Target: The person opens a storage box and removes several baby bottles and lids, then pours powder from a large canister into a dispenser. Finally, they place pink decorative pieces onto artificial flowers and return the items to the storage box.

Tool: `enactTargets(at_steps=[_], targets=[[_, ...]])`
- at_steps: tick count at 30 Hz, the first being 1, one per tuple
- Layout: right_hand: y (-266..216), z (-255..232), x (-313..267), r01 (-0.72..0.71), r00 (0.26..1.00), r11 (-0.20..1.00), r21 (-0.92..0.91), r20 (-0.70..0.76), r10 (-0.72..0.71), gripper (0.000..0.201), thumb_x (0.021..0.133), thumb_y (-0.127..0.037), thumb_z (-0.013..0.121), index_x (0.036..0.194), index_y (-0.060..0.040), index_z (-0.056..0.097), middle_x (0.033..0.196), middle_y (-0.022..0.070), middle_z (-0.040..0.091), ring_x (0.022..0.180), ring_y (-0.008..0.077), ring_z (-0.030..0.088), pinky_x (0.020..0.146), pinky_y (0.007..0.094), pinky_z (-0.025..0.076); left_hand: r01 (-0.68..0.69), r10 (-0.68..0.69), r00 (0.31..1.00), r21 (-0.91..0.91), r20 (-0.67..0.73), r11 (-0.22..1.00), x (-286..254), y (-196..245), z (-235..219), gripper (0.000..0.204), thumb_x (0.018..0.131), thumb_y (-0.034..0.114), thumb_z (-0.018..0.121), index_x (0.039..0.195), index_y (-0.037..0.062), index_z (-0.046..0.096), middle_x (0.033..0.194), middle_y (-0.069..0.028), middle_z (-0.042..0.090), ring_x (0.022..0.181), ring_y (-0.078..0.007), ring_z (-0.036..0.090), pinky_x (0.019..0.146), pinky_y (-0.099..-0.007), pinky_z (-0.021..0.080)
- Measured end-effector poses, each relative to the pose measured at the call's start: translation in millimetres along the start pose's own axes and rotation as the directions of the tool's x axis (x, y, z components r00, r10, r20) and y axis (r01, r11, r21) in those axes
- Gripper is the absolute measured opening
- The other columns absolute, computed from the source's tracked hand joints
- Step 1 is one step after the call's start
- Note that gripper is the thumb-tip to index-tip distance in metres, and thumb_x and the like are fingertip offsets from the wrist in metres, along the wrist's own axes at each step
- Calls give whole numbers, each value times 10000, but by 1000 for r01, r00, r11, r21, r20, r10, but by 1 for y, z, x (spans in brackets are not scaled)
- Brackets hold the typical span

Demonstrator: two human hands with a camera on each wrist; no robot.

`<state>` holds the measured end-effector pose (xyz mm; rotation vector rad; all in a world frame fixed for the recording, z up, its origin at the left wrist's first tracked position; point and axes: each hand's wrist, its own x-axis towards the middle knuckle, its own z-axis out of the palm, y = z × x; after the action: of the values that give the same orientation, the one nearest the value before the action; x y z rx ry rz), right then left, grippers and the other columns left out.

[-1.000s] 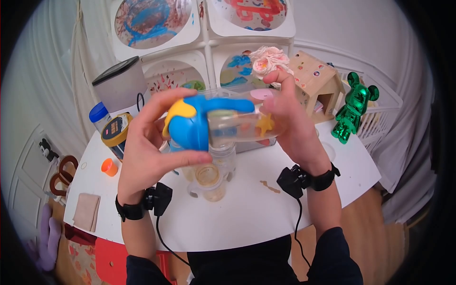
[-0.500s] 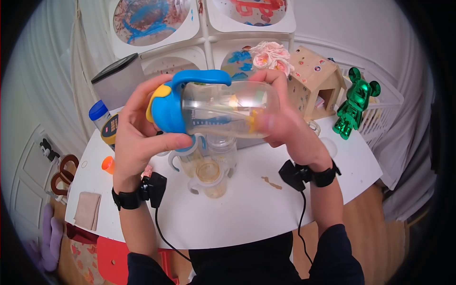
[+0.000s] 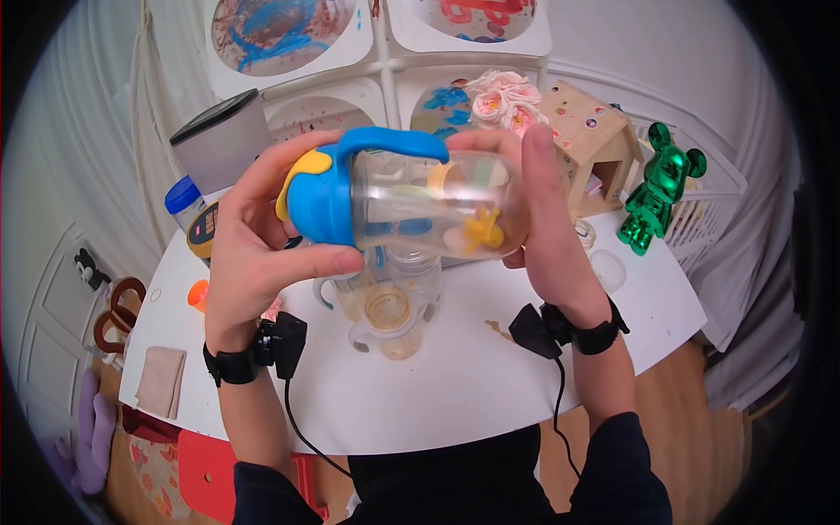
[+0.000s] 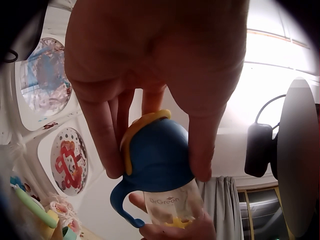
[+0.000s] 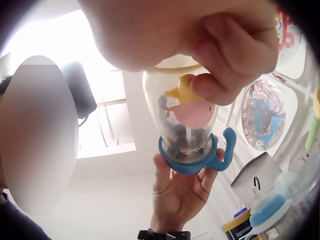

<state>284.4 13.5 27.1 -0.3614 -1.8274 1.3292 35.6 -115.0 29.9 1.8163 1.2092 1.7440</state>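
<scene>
A clear bottle (image 3: 420,197) with a blue lid (image 3: 319,206) is held sideways above the table in the head view. The left hand (image 3: 249,236) grips the lid, thumb below and fingers behind. At the bottle's base is the right hand (image 3: 556,223), its fingers partly hidden behind the bottle. The left wrist view has the blue lid (image 4: 160,150) between thumb and fingers. A pink whale print (image 5: 192,114) shows on the bottle in the right wrist view, where the right hand (image 5: 200,40) has curled fingers against its base.
Clear handled cups (image 3: 389,319) stand on the white table (image 3: 437,394) below the hands. Behind are pink flowers (image 3: 506,101), a wooden house (image 3: 586,131) and a green bear figure (image 3: 656,188). An orange cup (image 3: 198,295) and folded cloth (image 3: 161,382) are at left.
The bottle has turned about its length, so its blue handle now lies on top. Over the last half second it moved slightly right, and the right hand's fingers shifted at the base.
</scene>
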Motion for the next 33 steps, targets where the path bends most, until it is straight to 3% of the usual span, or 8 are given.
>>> enactTargets(at_steps=[4,7,10,13,17,22,29,33], targets=[[9,2,-9,202,978,979,7,51,-202,568,1045,-530,731,1263,-30,572,1138,83,676,836,175,649,730,303,532,54,-59,996,-79,-60,995,-1,1,-4,1008,653,30,1047,1562,43,612,1433,-102,693,1284,-224,700,1108,-387,611],[20,4,-5,323,946,940,-113,28,-322,550,1013,-489,790,1233,-26,591,931,91,674,756,169,631,649,328,494,62,-69,996,-111,-61,992,-1,-2,-8,1013,651,40,1048,1563,35,608,1423,-105,698,1266,-229,712,1097,-384,620],[9,-7,1,237,969,889,-391,31,-245,572,1066,-579,675,1194,-25,612,719,95,606,668,183,602,607,362,452,59,-66,997,-131,-50,990,0,-5,-12,1032,637,54,1057,1565,35,607,1420,-103,700,1273,-233,710,1104,-384,616],[13,-6,5,116,990,949,-292,-43,-134,644,1102,-659,559,1183,-23,615,662,104,579,644,202,598,612,376,444,52,-53,999,-114,-5,992,-2,-5,-15,1037,629,61,1062,1563,42,613,1416,-99,700,1277,-232,706,1116,-385,607],[2,4,-1,28,997,991,-132,-73,-38,679,1117,-681,502,1247,-19,578,868,125,685,782,207,669,691,368,512,65,-64,998,-47,17,997,-1,-4,-9,1004,632,63,1065,1540,45,638,1403,-92,701,1269,-227,704,1112,-382,604],[13,4,-6,144,989,941,-305,76,-127,729,1105,-711,496,1305,-12,551,1037,128,697,916,201,706,770,358,565,117,-117,993,2,4,993,1,0,-11,944,662,74,1059,1518,47,661,1392,-81,705,1286,-210,687,1108,-373,584],[1,-9,7,-227,965,954,-196,87,248,779,1063,-771,534,1159,-4,637,1002,98,706,728,133,627,645,287,517,48,-50,998,63,31,997,-1,-2,-11,922,646,123,1075,1483,62,691,1391,-77,713,1274,-206,687,1118,-370,567],[8,-14,14,-304,935,944,-130,150,321,743,1045,-765,571,1182,-39,652,981,47,701,649,90,567,602,257,463,22,-27,999,126,40,992,0,-1,-8,894,657,146,1072,1468,72,703,1374,-75,722,1252,-206,697,1102,-362,574]])
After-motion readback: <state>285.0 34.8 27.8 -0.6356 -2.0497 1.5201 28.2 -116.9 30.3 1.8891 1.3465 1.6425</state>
